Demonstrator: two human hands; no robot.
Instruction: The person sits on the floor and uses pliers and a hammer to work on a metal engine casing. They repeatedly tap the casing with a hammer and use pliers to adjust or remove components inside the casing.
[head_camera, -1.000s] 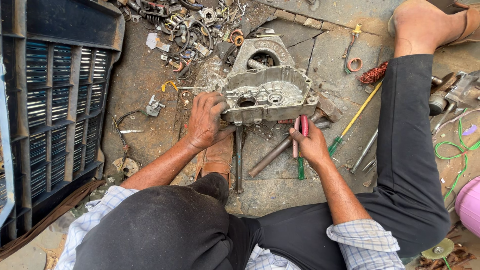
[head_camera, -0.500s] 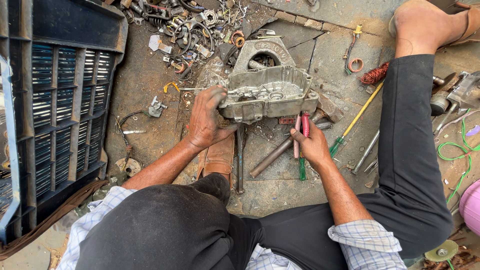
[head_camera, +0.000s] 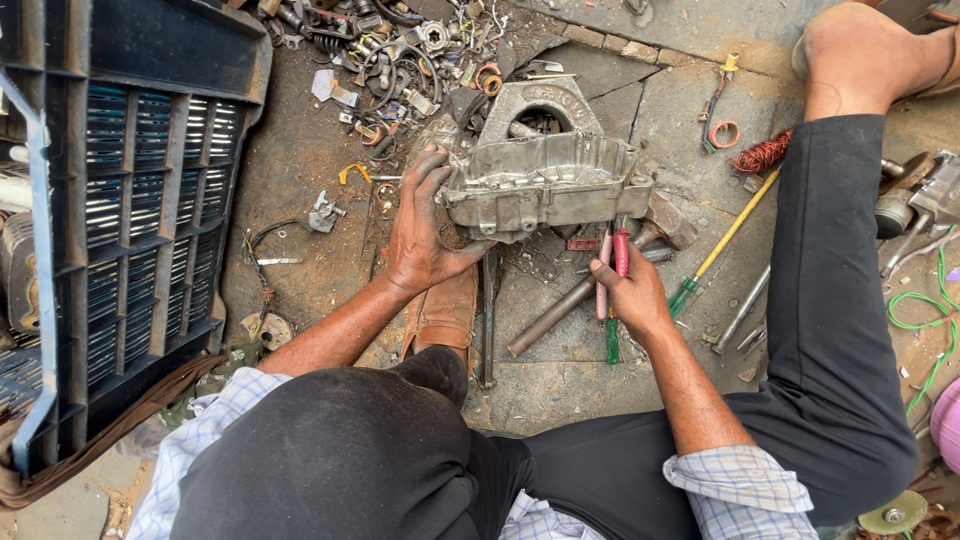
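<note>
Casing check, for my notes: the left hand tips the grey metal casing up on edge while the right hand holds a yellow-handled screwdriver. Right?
Not quite. The head view shows the right hand holding red and green handled tools; the yellow-handled screwdriver lies on the floor. The left hand does tip the casing.

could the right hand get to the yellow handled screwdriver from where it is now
Probably yes: the yellow-handled screwdriver lies bare on the ground just beside the right hand, nothing between them, but that hand already holds pliers.

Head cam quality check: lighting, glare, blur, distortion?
Head view: soft, even daylight with only faint shadows; mild sheen, no blown glare, on the grey cast-metal housing gripped by the left hand; right hand with red-and-green-handled tools is sharp; wide-angle bending shows along the dark blue plastic crate at the left edge.
</note>
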